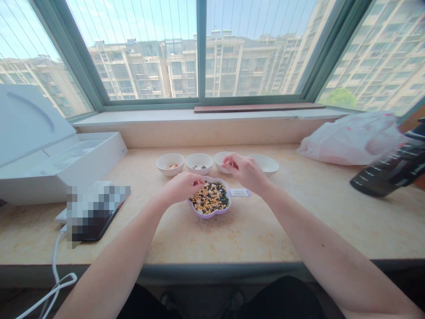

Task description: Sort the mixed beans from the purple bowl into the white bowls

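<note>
A purple scalloped bowl (215,213) holds mixed black and yellow beans (214,198) with some pale pieces among them. My left hand (186,186) is over its left edge, fingertips pinched together at the beans; whatever they grip is too small to name. My right hand (244,169) hovers at the third white bowl (222,167), thumb and fingers closed together over its rim. What those fingers hold, if anything, cannot be made out. Behind the purple bowl, the leftmost white bowl (162,166) has reddish and pale pieces, and the second white bowl (199,171) a few dark ones.
A fourth white bowl (270,165) stands behind my right hand. A paper label (239,192) lies beside the purple bowl. Left are an open white box (96,155), a phone (104,221) and a white cable (56,257). Right are a plastic bag (348,137) and a dark bottle (381,175).
</note>
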A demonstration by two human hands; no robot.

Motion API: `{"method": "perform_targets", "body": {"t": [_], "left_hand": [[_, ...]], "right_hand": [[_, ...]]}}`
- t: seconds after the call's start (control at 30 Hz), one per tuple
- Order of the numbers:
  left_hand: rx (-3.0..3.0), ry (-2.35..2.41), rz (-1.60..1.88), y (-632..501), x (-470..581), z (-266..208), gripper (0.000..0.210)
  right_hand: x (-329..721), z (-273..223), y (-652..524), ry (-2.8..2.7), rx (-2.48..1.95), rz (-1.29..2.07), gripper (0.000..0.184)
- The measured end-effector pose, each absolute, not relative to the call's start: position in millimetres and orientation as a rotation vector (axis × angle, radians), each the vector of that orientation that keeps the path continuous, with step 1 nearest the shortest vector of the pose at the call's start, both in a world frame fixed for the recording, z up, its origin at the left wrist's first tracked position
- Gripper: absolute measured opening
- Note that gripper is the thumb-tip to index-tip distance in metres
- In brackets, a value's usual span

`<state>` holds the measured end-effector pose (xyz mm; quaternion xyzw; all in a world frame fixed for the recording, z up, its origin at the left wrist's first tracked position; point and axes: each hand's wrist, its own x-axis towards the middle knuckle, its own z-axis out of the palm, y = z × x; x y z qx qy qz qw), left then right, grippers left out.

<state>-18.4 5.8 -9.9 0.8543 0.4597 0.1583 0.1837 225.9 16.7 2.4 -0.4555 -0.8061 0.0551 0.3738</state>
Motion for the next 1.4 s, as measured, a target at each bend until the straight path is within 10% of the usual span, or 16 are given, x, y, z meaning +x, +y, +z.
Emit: {"method": "perform_targets", "body": {"t": [1.4], "left_hand": [[2.666, 1.094, 0.296, 8, -15, -10, 0.016]], "right_hand": [[228, -11, 31, -2.120, -1.273, 0.197, 0.022]]}}
